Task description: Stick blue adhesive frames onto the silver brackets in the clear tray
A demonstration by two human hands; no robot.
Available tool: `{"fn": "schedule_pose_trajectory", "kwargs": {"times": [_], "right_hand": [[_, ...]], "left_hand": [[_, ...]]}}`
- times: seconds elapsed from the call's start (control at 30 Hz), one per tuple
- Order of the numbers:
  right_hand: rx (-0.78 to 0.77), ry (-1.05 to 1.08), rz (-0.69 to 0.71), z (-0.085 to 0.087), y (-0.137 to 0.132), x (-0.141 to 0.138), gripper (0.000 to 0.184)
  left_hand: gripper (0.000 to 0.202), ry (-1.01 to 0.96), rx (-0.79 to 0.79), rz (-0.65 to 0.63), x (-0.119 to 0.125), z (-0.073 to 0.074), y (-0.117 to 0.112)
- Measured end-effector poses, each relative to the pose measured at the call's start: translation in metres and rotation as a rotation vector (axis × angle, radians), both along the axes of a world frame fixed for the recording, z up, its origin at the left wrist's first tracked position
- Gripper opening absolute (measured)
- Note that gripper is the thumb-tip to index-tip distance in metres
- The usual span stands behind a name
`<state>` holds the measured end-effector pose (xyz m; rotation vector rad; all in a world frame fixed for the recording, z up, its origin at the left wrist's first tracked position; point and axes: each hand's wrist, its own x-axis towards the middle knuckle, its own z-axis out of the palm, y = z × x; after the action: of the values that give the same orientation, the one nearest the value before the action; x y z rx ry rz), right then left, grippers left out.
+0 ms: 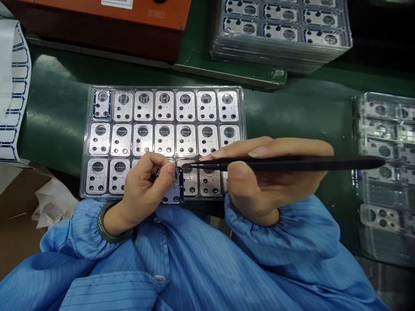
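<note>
A clear plastic tray (84,142) with three rows of small metal camera-frame plates lies on the green mat in front of me. My left hand (145,185) pinches one dark-rimmed metal plate (173,188) over the tray's front row. My right hand (269,177) grips black tweezers (292,163) whose tips point left, close to the top of the held plate. One plate with a blue rim (101,104) sits in the tray's far left corner.
An orange box (106,21) stands at the back left. Stacks of filled clear trays (279,30) sit at the back right and along the right edge (385,172). A white strip with blue outlines (13,86) hangs at left, above crumpled paper (52,203).
</note>
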<state>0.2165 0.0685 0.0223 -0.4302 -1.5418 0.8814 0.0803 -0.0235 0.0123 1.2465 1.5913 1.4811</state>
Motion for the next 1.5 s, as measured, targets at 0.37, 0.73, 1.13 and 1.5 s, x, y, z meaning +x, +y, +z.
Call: {"fn": "schedule_pose_trajectory", "kwargs": {"times": [0.37,0.73,1.13,1.5], "right_hand": [[-0.219,-0.099,0.064,0.000,-0.004,-0.004,0.020],[-0.326,-0.168,0.090,-0.003,-0.006,-0.004,0.016],[-0.517,-0.137,0.170,-0.001,0.007,0.005,0.011],[-0.502,-0.648,0.313,0.007,-0.001,0.002,0.020]], "left_hand": [[0.014,-0.010,-0.005,0.012,0.000,-0.001,-0.001],[0.013,0.013,-0.031,0.015,-0.001,-0.002,-0.001],[0.015,-0.030,-0.025,0.015,-0.001,-0.005,-0.001],[0.032,-0.100,-0.073,0.007,-0.001,-0.004,-0.003]]}}
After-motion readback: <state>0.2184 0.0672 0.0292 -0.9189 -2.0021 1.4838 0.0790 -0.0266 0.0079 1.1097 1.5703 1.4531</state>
